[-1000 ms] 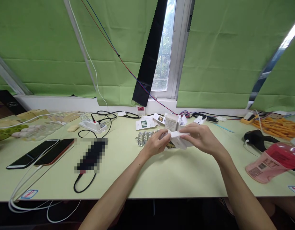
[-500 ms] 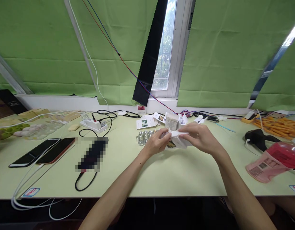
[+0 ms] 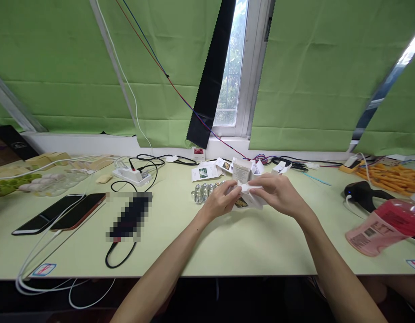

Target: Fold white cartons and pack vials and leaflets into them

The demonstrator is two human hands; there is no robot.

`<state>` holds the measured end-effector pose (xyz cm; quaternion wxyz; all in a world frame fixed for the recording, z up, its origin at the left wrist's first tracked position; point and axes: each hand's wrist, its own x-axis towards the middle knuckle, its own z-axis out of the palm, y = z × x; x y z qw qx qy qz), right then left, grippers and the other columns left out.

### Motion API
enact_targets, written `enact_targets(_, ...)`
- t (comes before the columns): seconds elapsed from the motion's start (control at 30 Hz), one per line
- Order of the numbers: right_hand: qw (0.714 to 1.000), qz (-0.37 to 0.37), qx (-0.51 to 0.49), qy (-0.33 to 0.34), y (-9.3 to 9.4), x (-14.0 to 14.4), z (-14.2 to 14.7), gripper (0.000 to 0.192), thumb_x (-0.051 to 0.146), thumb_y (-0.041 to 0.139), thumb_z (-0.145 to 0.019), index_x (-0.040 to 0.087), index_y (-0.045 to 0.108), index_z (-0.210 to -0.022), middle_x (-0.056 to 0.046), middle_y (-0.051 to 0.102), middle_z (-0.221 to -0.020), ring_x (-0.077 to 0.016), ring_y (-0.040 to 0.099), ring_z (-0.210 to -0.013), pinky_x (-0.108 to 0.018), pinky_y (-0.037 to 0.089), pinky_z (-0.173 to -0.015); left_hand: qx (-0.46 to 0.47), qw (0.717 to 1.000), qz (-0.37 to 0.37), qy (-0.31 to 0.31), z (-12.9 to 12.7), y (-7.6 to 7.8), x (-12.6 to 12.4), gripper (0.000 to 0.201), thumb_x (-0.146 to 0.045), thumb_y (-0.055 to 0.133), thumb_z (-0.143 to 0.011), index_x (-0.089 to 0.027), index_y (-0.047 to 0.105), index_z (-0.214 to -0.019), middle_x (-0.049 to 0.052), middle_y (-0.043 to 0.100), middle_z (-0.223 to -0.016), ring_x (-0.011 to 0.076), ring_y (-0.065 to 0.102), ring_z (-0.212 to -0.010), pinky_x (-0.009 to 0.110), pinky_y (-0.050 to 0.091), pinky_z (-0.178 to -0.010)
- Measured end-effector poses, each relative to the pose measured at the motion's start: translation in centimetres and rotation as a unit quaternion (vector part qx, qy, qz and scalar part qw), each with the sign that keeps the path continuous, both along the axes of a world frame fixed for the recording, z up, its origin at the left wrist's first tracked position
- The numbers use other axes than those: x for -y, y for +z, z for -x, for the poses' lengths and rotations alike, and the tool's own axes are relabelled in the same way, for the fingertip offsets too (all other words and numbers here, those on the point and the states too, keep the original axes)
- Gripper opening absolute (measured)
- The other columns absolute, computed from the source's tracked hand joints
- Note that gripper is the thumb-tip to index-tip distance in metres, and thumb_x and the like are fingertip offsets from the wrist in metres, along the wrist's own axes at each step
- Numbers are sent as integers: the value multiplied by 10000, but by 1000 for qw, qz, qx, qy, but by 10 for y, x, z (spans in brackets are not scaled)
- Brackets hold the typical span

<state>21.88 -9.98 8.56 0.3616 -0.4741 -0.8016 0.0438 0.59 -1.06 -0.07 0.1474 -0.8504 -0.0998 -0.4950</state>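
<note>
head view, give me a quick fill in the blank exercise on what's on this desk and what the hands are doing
1. Both the left hand and the right hand grip a small ____ carton.
2. Just left of the left hand stands a cluster of shiny ____ bottles.
3. At the right edge of the table lies a ____ pouch.
4. The two phones lie on the person's ____ side.

Missing words: white; silver; pink; left
</note>
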Motion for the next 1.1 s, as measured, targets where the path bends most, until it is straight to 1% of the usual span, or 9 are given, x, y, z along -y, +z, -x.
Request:
enact_targets(0.27, 1000, -2, -14, 8, 0, 0, 2, 193, 309, 626, -943, 221, 787, -1002, -53, 779, -976, -203, 695, -888, -313, 505, -783, 14, 1000, -18, -1, -1, 2, 0, 375, -135, 540, -938, -211, 459, -1296, 126, 590, -1093, 170, 621, -868, 280, 548, -696)
enact_targets(0.5, 1000, 2, -23, 5, -1, -1, 7, 196, 308, 620, -939, 221, 784, -1003, -56, 780, -977, -211, 705, -888, -320, 521, -778, 18, 1000, -5, -9, -1, 1, 1, 383, -164, 501, -969, -225, 448, -1343, 128, 600, -1097, 169, 637, -892, 281, 542, -709)
enact_targets(0.63, 1000, 1, -28, 1, 0, -1, 9, 191, 295, 620, -933, 220, 784, -995, -55, 783, -966, -209, 710, -880, -308, 526, -771, 22, 1000, -5, -17, -2, 0, -1, 439, -157, 517, -963, -227, 419, -1386, 130, 602, -1110, 168, 639, -901, 283, 544, -715)
enact_targets(0.8, 999, -8, -37, -10, -1, -2, 10, 191, 296, 628, -922, 212, 783, -996, -57, 787, -968, -205, 715, -857, -298, 526, -751, 36, 999, -4, -26, -3, 0, -4, 515, -178, 525, -966, -240, 343, -1444, 122, 606, -1107, 184, 644, -943, 285, 548, -708)
enact_targets(0.93, 998, -6, -52, -19, -4, -3, 10, 201, 309, 627, -921, 211, 780, -1008, -57, 784, -994, -210, 716, -876, -310, 528, -765, 50, 999, 10, -5, -2, 1, -4, 507, -227, 537, -966, -225, 336, -1431, 134, 614, -1124, 214, 645, -981, 320, 555, -735)
enact_targets(1.0, 998, -10, -61, -24, -5, -4, 10, 202, 316, 627, -919, 215, 779, -1006, -57, 784, -1001, -213, 717, -868, -318, 533, -759, 66, 997, 21, 18, -2, 2, -4, 484, -268, 547, -964, -217, 357, -1407, 133, 623, -1121, 230, 645, -992, 336, 553, -749)
enact_targets(1.1, 997, -27, -71, -35, -6, -4, 12, 203, 329, 628, -916, 220, 780, -995, -57, 787, -977, -210, 712, -803, -320, 536, -721, 91, 993, 37, 59, -1, 2, -4, 452, -343, 562, -961, -205, 399, -1359, 129, 628, -1106, 244, 646, -1000, 349, 549, -765)
